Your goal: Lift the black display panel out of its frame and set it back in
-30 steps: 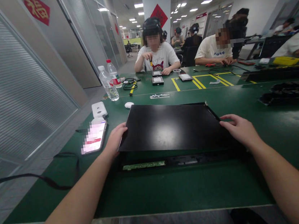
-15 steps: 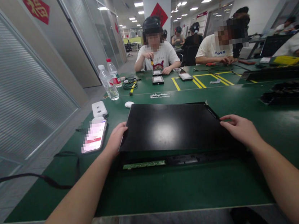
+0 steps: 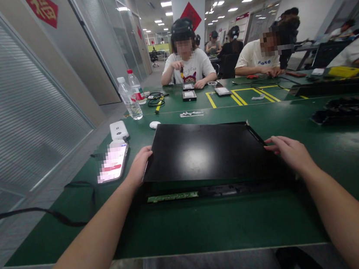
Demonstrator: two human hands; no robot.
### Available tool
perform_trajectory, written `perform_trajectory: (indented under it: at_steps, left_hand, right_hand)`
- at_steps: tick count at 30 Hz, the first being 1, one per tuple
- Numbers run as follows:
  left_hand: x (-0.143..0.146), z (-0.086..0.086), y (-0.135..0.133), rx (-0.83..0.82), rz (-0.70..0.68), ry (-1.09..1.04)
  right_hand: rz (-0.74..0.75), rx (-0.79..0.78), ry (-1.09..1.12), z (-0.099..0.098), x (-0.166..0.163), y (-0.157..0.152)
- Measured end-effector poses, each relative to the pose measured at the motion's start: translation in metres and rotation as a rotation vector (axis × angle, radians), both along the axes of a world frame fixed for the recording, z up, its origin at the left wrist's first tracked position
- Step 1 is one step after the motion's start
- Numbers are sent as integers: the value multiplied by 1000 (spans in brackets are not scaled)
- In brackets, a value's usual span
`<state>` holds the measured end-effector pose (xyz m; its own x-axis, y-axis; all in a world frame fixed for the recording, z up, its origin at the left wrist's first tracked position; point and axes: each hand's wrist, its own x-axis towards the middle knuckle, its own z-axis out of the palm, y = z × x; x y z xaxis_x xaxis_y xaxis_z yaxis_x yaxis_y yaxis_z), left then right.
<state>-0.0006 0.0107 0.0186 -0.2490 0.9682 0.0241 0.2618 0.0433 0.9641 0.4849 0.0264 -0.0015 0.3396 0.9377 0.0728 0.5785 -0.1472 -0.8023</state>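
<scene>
A glossy black screen panel [image 3: 198, 152] lies tilted in front of me, its near edge raised above a black frame [image 3: 235, 188]. A green circuit board strip [image 3: 173, 196] shows along the frame's near side. My left hand [image 3: 141, 165] grips the panel's left edge, its fingers partly hidden beneath. At the opposite edge, my right hand [image 3: 288, 151] has thumb and fingers closed around the right side; whether they also pinch the frame there, I cannot tell.
Left on the green table [image 3: 210, 226] are a phone [image 3: 114, 162], a white power bank [image 3: 119, 130] and a white earbud case [image 3: 155, 125]. Two bottles [image 3: 131, 101] stand behind. Black strips [image 3: 346, 109] lie at right. Across the table, a person [image 3: 186, 59] handles drives [image 3: 189, 95].
My right hand's fingers have shifted slightly at the panel's right edge. The panel's near edge sits marginally lower on the left; my left hand keeps its grip.
</scene>
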Motion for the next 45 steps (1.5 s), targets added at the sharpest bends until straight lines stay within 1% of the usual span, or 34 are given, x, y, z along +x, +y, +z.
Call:
perform_trajectory:
  at_steps: [6,12,19,24,28,36,45]
  left_hand:
    - [4,3,-1,-11,-5,-28]
    - [8,6,-3,-46,-19,-119]
    - [5,4,-2,-28,-13,-85]
    - [7,6,-3,-21,0,-67]
    - [7,6,-3,-26,5,-53]
    - [8,4,-1,-35,-26,-87]
    - [9,8,-3,-43,-9,-105]
  right_hand:
    - [-1,-2,-23,0,1,1]
    - [17,2,-38,-2,1,1]
    - [34,33,-71,-5,4,2]
    - [31,0,-104,-7,7,3]
    - [22,7,-128,-5,5,3]
    - [9,-1,-149,1,1,1]
    - [8,-12,-153,-1,2,2]
